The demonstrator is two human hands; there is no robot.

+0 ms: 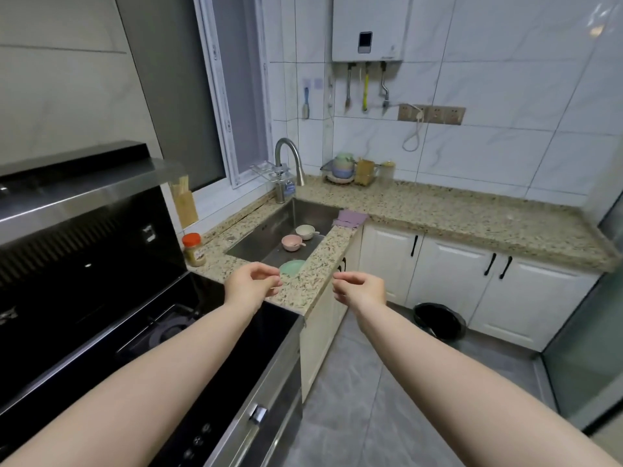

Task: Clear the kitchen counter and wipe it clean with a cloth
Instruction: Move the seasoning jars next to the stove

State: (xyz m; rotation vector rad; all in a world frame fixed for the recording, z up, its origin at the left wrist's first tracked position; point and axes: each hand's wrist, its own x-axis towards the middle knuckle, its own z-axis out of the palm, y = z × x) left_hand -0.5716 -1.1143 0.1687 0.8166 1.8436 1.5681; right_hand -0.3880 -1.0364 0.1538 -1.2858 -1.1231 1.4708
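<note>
While we look down over both outstretched arms, the speckled granite counter (448, 214) runs in an L, along the far wall and back toward us at centre. Black stove (111, 318) fills the near left, range hood above it. Steel sink (269, 230) sits in the counter corner under the faucet (286, 163). Inside the sink: white bowl (305, 231) far, pink bowl (290, 242) nearer, each with a spoon, and a green plate (291, 267) at the near end, partly hidden by the counter edge. Purple cloth (350, 219) is draped on the sink's right rim. Orange-lidded jar (193, 249) stands on the counter left of the sink. Dish rack (350, 171) at far wall. Left hand (251, 284) hovers above the near counter strip, fingers loosely curled, thumb near fingertips, apparently holding nothing, though the view is soft. Right hand (360, 286) hangs just off the counter edge, same loose curl, nothing held.
</note>
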